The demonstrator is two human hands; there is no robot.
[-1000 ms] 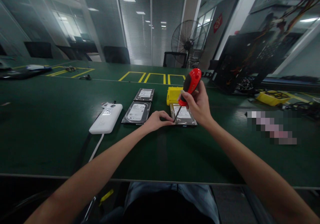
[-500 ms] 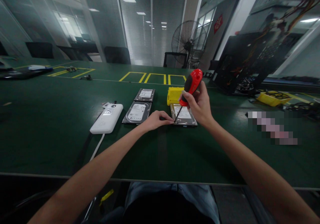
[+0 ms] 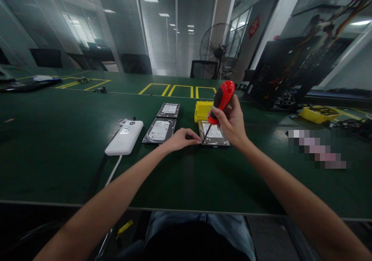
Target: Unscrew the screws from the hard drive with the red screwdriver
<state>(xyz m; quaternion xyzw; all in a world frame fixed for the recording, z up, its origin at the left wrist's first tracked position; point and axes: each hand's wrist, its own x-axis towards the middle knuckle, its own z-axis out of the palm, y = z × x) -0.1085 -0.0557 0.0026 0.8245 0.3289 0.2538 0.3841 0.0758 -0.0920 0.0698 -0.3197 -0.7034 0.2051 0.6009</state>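
screwdriver tip on the hard drive's corner

the right hand (image 3: 231, 123) is closed around a red screwdriver (image 3: 221, 100), tilted, its tip at the near left corner of a hard drive (image 3: 214, 133) lying on the green table (image 3: 58, 148). the left hand (image 3: 180, 140) rests beside that corner, fingertips pinched together, touching the drive's edge. two more drives (image 3: 159, 130) lie just left.

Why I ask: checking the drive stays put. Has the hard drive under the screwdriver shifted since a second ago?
No. The hard drive lies as before, just in front of the yellow box; the left hand steadies its near corner.
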